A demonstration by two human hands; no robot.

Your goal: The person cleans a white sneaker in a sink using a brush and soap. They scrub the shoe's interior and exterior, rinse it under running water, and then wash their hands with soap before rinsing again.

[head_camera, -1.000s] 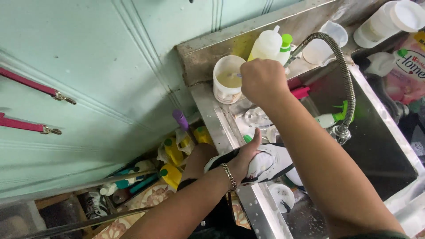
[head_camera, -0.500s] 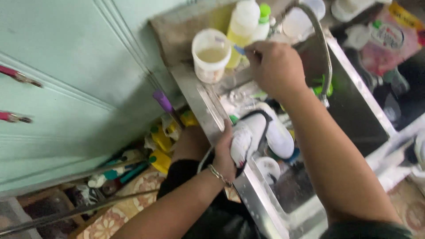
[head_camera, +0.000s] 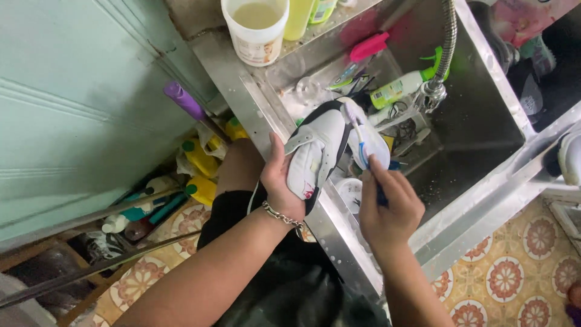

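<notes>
Two hands busy: left hand (head_camera: 279, 181) grips white shoe (head_camera: 321, 151) over sink (head_camera: 484, 121) front edge; right hand (head_camera: 390, 209) clasps toothbrush (head_camera: 358, 145), bristles on shoe. Risk: wet shoe slipping into sink.

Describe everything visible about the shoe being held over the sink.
The shoe is a white sneaker with black trim along its edges and a small red mark near the lower end. It looks like smooth synthetic or leather material, and it is tilted on its side over the steel sink. The left hand grips it from below. The right hand holds a blue toothbrush whose head lies against the shoe's upper edge. Whether it is wet cannot be told.
</notes>
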